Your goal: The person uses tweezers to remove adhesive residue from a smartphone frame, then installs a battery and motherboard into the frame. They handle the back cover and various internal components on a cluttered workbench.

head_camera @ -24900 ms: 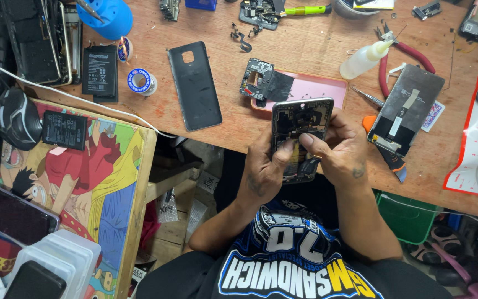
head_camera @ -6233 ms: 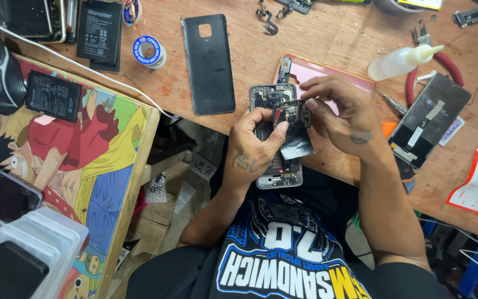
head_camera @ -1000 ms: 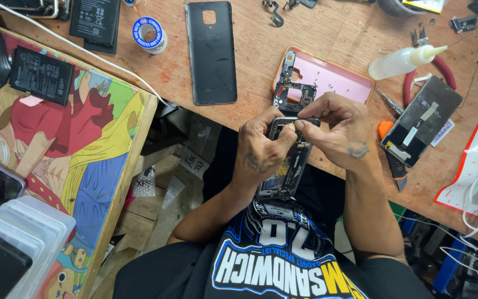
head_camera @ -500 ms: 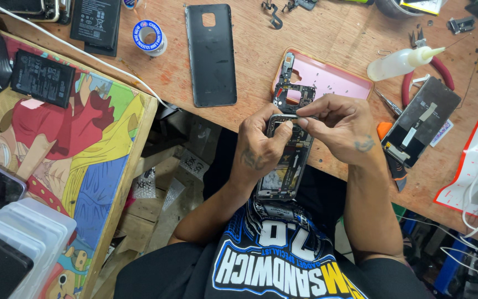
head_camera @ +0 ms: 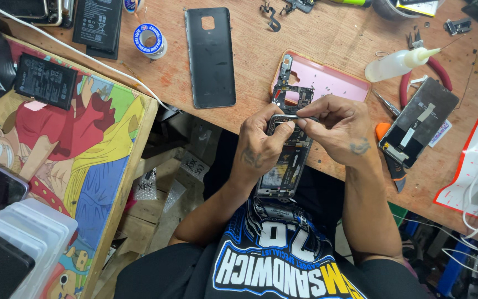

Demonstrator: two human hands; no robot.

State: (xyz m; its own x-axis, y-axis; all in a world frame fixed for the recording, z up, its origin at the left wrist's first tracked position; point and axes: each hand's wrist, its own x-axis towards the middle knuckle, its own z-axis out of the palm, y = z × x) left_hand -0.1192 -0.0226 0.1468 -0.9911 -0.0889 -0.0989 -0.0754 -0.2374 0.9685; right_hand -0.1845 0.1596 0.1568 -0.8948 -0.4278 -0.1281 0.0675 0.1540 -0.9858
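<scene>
My left hand (head_camera: 261, 147) grips the upper part of an opened phone body (head_camera: 282, 169) held over my lap at the workbench's front edge. Its bare inner frame faces up. My right hand (head_camera: 341, 130) pinches at the phone's top edge with thumb and forefinger, fingertips touching the left thumb. Just beyond the hands a pink tray (head_camera: 327, 83) lies on the wooden bench (head_camera: 316, 33) with a dark circuit-board piece (head_camera: 291, 94) on its left side. A black phone back cover (head_camera: 211, 55) lies flat to the left of the tray.
A squeeze bottle (head_camera: 396, 63), red-handled pliers (head_camera: 435, 69), a screen panel (head_camera: 419, 122) and an orange-handled tool (head_camera: 388, 155) sit at the right. Solder roll (head_camera: 149, 39) and batteries (head_camera: 45, 80) lie at the left. A cartoon-printed side table (head_camera: 78, 155) holds plastic boxes (head_camera: 23, 243).
Over the last second both hands stay on the phone body at the bench edge. The right fingers have shifted slightly along its top edge. Earlier the phone was held higher, over the pink tray.
</scene>
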